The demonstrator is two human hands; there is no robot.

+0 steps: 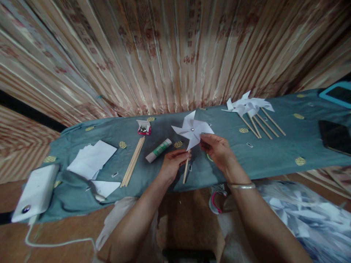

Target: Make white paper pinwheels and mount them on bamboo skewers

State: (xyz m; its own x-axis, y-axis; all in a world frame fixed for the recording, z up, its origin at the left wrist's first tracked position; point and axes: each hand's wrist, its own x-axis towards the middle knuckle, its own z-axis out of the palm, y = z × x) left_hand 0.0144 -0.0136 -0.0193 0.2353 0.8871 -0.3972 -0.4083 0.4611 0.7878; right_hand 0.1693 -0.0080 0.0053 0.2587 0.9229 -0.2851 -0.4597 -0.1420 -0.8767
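A white paper pinwheel (pixel 192 134) with a silver pin at its centre is held up over the table's middle. Its wooden stick (pixel 186 171) slants down toward me. My left hand (pixel 174 163) is closed round the stick just under the blades. With thumb and fingers, my right hand (pixel 215 148) pinches the lower right blade. Left of my hands lies a glue stick (pixel 158 150) with a green label. Beyond it stands a small open red box (pixel 144 128) of shiny pins, and several loose wooden sticks (pixel 133 162) lie side by side nearer me.
Several pinwheels (pixel 248 105) lie overlapping at the back right. White paper sheets (pixel 91 159) and a white power bank (pixel 37 191) with a cable are at left. A dark phone (pixel 335 135) rests at right. A clear plastic bag (pixel 307 219) of white paper pieces sits below the table's right side.
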